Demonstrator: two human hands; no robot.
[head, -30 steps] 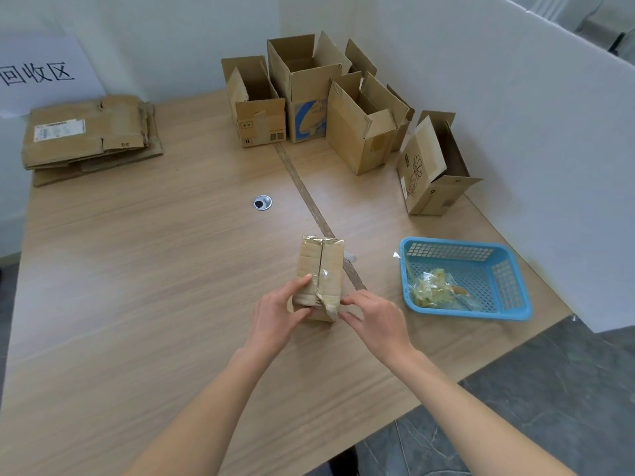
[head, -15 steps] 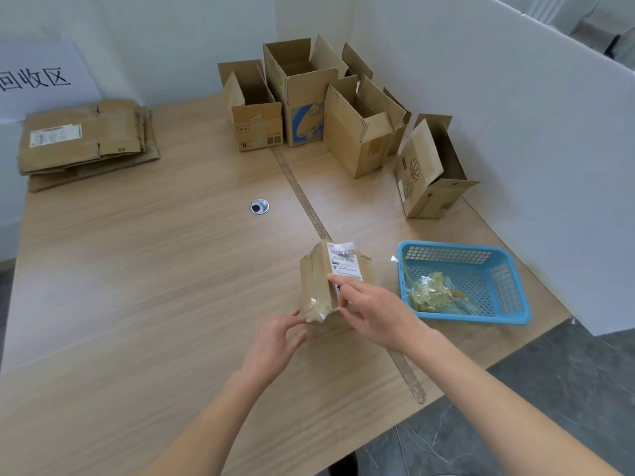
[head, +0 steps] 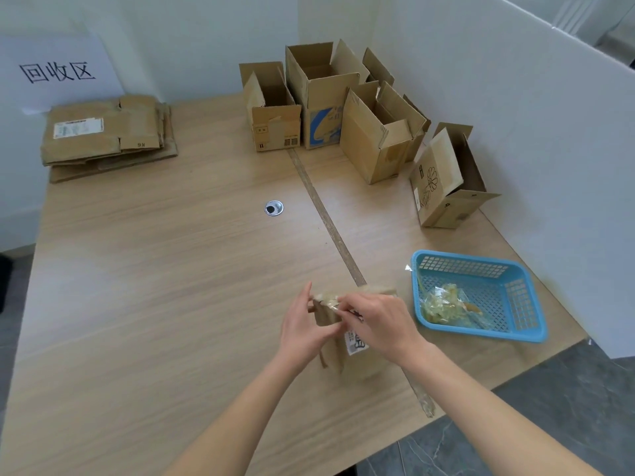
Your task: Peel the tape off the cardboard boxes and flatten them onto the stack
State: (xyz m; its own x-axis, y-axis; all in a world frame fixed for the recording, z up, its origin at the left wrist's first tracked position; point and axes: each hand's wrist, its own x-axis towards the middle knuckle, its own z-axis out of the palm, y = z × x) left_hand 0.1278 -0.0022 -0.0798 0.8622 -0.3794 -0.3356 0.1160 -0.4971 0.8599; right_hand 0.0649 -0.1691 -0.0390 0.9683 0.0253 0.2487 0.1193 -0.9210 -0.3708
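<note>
Box [head: 347, 341] now tipped toward person.

Partitioned recycling workstation: wall sign [head: 56, 72], flattened cardboard stack [head: 106, 134], wooden table [head: 154, 269].

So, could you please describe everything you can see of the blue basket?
The blue basket is a rectangular, plastic-looking tray with perforated walls and floor. It sits upright on the wooden table near its right edge, right of both hands. Crumpled, yellowish clear tape lies inside at its left end. Neither hand touches it.
</note>
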